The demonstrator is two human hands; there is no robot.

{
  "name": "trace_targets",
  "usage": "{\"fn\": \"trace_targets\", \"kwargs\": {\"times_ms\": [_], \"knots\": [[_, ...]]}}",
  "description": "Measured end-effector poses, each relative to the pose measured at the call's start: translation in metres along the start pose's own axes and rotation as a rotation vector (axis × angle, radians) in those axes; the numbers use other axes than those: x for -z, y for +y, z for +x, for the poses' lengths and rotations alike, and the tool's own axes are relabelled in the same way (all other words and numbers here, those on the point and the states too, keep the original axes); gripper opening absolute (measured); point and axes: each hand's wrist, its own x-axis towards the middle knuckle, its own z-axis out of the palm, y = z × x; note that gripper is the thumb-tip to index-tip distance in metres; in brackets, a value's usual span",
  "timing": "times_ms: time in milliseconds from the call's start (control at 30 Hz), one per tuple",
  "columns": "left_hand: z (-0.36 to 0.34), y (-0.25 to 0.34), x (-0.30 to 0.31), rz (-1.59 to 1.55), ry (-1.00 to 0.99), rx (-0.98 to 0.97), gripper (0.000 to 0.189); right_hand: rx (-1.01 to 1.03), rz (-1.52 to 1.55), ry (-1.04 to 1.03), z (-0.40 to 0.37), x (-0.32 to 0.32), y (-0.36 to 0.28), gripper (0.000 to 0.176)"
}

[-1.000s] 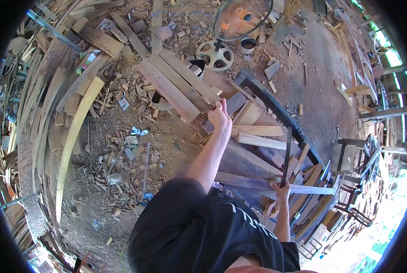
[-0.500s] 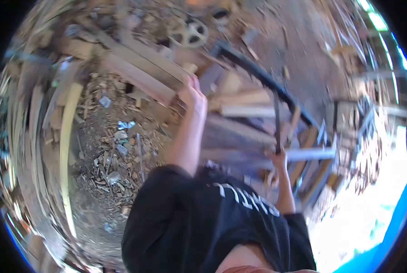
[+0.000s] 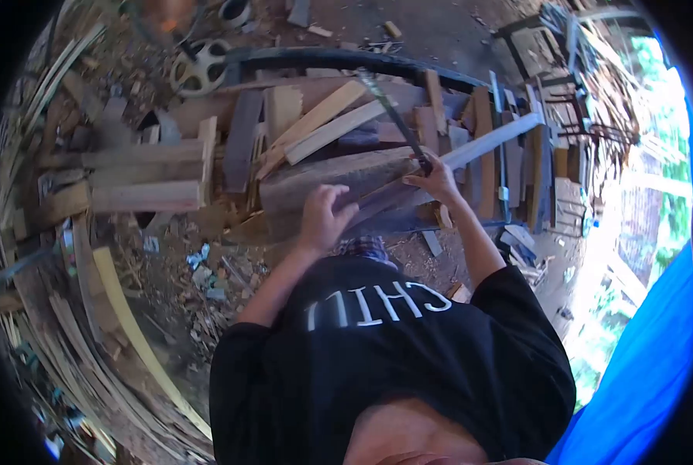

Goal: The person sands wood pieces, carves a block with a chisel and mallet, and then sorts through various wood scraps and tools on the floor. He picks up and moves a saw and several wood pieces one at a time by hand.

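My right hand (image 3: pixel 433 178) is closed around the lower end of a long, thin dark tool (image 3: pixel 393 112), which points up and to the left over the planks. My left hand (image 3: pixel 327 215) has its fingers apart and holds nothing; it hovers over the near edge of a wide, worn board (image 3: pixel 307 182). Beyond the hands, two pale wooden strips (image 3: pixel 335 132) lie slanted across the pile. A long grey-white bar (image 3: pixel 493 139) slants up to the right from beside my right hand.
A spoked wheel (image 3: pixel 199 70) lies at the upper left. Boards on a low wooden frame (image 3: pixel 145 195) stand at the left. A long yellowish strip (image 3: pixel 133 322) curves along the lower left. Wood scraps litter the ground; a blue sheet (image 3: pixel 641 372) hangs at the lower right.
The view has turned toward the plank pile. My left hand has come from the boards at the left to the worn board near my body. My right hand still holds the dark tool.
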Motion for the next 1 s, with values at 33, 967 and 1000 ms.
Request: {"fn": "trace_targets", "kwargs": {"times_ms": [33,967,1000], "knots": [[-0.003,0.007,-0.008,0.284,-0.077,-0.242,0.053,-0.064,-0.156,-0.045,0.003,0.001,0.003,0.068],[0.007,0.034,-0.019,0.473,-0.451,-0.045,0.067,-0.262,0.611,0.618,-0.102,-0.089,-0.022,0.022],[0.007,0.038,-0.017,0.455,-0.432,-0.042,0.064,-0.263,0.591,0.603,-0.102,-0.089,-0.023,0.023]]}}
